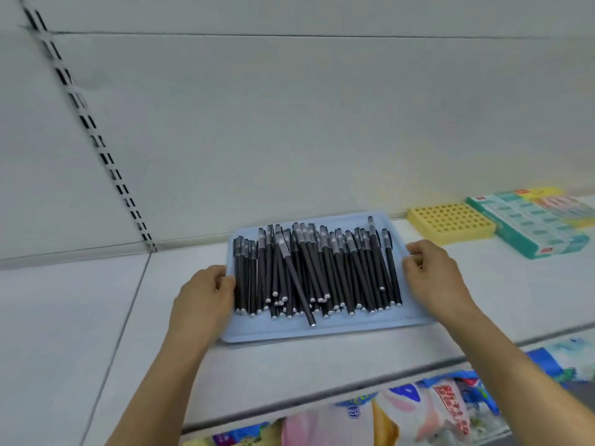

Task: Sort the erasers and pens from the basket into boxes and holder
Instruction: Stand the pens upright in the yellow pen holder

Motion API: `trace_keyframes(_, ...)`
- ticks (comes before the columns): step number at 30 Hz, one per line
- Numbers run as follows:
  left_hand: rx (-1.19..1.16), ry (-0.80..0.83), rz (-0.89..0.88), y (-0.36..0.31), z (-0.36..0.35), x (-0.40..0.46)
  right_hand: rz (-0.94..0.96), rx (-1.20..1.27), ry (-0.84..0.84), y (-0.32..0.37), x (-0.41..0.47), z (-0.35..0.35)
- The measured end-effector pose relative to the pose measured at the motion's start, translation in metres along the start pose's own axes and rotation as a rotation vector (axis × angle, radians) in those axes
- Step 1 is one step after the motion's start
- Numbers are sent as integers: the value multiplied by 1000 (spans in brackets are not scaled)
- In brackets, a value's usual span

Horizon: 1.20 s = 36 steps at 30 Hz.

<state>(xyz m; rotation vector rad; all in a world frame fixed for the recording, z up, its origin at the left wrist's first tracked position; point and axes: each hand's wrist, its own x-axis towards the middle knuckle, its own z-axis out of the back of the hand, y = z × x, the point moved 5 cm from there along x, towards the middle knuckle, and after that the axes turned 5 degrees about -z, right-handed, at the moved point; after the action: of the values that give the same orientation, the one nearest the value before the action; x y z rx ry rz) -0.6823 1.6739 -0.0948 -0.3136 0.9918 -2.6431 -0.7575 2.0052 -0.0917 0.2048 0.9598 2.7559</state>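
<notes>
Black pens [317, 272] lie lengthwise front-to-back on the blue tray [322, 331], between left hand [206, 292] and right hand [429, 273], both gripping its side rims.

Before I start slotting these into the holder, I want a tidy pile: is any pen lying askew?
Yes. One pen lies diagonally across the pile of pens on the blue tray, its lower end poking out past the others toward you.

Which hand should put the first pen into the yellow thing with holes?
Probably the right hand. The yellow holder sits on the shelf just beyond it, past the tray's right edge. The left hand is at the tray's far side and would have to cross over the whole pile of pens.
</notes>
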Motion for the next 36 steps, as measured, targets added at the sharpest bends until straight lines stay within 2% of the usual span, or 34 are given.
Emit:
trace_keyframes(4,196,-33,8,1,-7,9,15,-86,30,-4,22,-15)
trace_keyframes(9,306,-71,22,-2,-7,5,109,-228,-3,-5,30,-20)
trace_keyframes(13,347,-112,42,-9,-7,-1,168,-288,19,-4,32,-15)
trace_keyframes(16,307,-229,15,-37,-8,-12,284,-270,-44,7,27,-4)
trace_keyframes(18,273,-199,13,-61,-16,-17,368,-263,-58,18,24,2)
trace_keyframes(23,484,-56,65,-96,-34,-13,402,-403,194,43,22,-10)
trace_keyframes(32,123,205,229,-92,-38,7,256,-244,517,51,41,-28)
trace_keyframes(34,58,203,251,-92,-37,8,228,-151,582,50,43,-32)
trace_keyframes(36,20,126,231,-98,-32,5,189,32,636,45,46,-33)
